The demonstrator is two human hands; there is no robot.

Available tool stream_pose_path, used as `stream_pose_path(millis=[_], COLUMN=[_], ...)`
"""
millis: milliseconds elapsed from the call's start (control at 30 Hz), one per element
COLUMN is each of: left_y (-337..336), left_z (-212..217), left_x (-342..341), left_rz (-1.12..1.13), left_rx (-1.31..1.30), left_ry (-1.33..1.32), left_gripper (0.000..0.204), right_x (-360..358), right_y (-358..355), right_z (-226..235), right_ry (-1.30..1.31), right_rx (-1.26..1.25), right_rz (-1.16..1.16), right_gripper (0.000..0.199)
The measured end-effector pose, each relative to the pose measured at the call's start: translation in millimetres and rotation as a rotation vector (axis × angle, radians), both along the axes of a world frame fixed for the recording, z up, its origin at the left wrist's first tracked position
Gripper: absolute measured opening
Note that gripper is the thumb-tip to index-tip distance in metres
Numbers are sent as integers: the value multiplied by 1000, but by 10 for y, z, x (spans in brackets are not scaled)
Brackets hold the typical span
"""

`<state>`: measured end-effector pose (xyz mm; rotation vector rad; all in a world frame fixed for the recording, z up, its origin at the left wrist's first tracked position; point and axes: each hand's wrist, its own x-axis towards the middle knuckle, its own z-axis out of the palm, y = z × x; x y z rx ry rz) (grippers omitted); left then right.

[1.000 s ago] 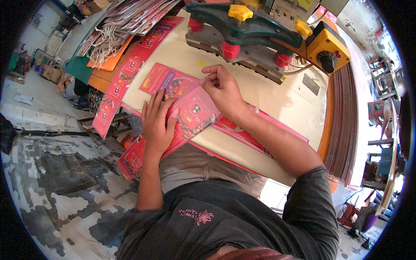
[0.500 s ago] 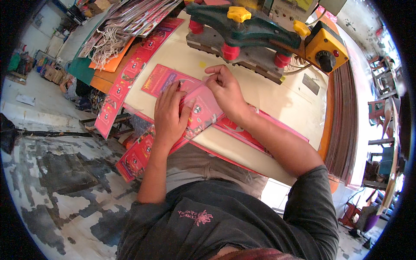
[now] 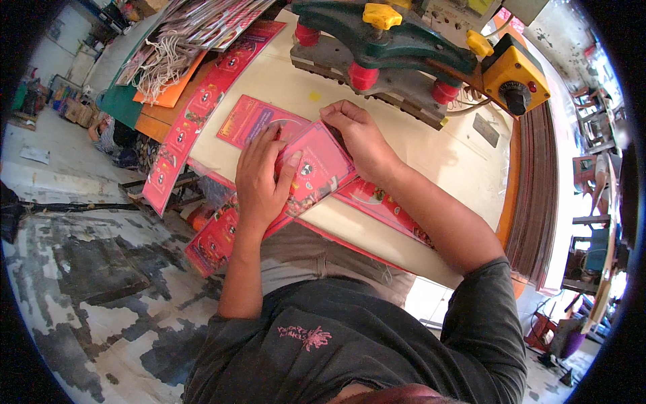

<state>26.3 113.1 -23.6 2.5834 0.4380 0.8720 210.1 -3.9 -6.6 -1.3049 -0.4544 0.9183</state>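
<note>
- Under the flat palm of the left hand [image 3: 259, 176] lies a red printed sheet [image 3: 316, 168] on the cream table [image 3: 431, 145]; the fingers are spread and press down, closed on nothing
- At the sheet's far corner the right hand [image 3: 360, 135] pinches its edge with curled fingers
- Just beyond that grip stands the green and red press [image 3: 393, 47], with nothing visibly under it
- By judgement the sheet is only being squared up; feeding it in remains, as do the red sheets [image 3: 219, 236] near the left wrist

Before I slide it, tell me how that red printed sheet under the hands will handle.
The red printed sheet looks thin and flat, so probably light and floppy. Its glossy face may slip on the table. The left hand presses it flat.
</note>
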Motion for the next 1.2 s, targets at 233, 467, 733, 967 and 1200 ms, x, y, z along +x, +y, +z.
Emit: stream_pose_path(millis=[233,467,733,967,1200], left_y=[20,26,6,21,5], left_z=[12,-13,0,-2,-13], left_x=[-6,-6,1,-11,-5], left_rz=[-12,-12,-7,-14,-5], left_rx=[3,-18,-24,-24,-17], left_ry=[-17,-45,-39,-33,-35], left_gripper=[31,35,35,35,35], right_x=[-4,23,21,38,63], right_y=[18,-6,-30,-46,-53], right_z=[76,127,153,196,172], right_ry=[90,154,193,247,259], right_rx=[30,34,45,74,83], right_rz=[29,89,118,152,169], right_gripper=[29,21,21,18,16])
